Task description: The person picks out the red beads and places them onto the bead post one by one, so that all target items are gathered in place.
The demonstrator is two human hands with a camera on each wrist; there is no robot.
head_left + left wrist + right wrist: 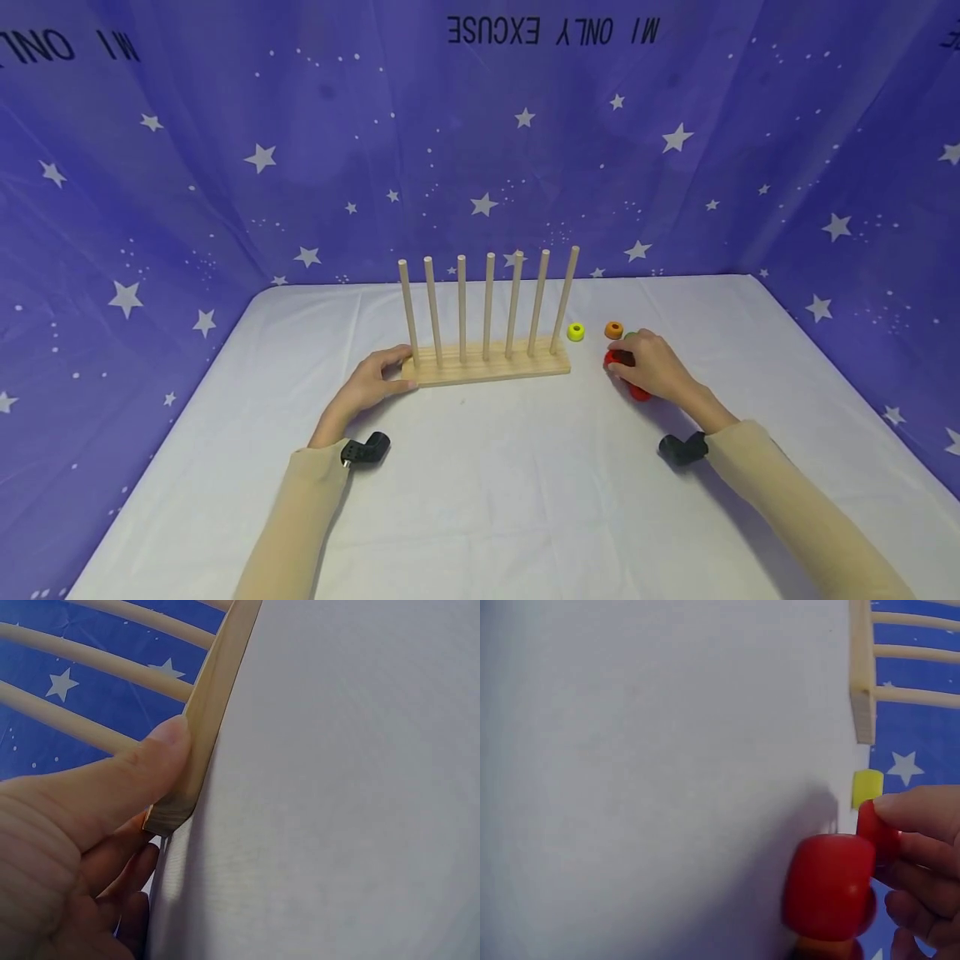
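A wooden rack [495, 373] with a row of several upright pegs stands in the middle of the table. My left hand [367, 385] grips the left end of its base, thumb on the front edge [169, 742] and the other fingers round behind. On the right side, my right hand [658, 367] pinches a red bead [877, 831] between thumb and fingers. A second red bead [831, 885] lies close under that hand, partly covering other beads in the right wrist view.
A yellow bead [576, 334] and an orange bead [614, 332] lie right of the rack. Part of a green bead [631, 337] shows behind the right hand. A white cloth [480, 500] covers the table, with a purple star curtain [420, 150] around it.
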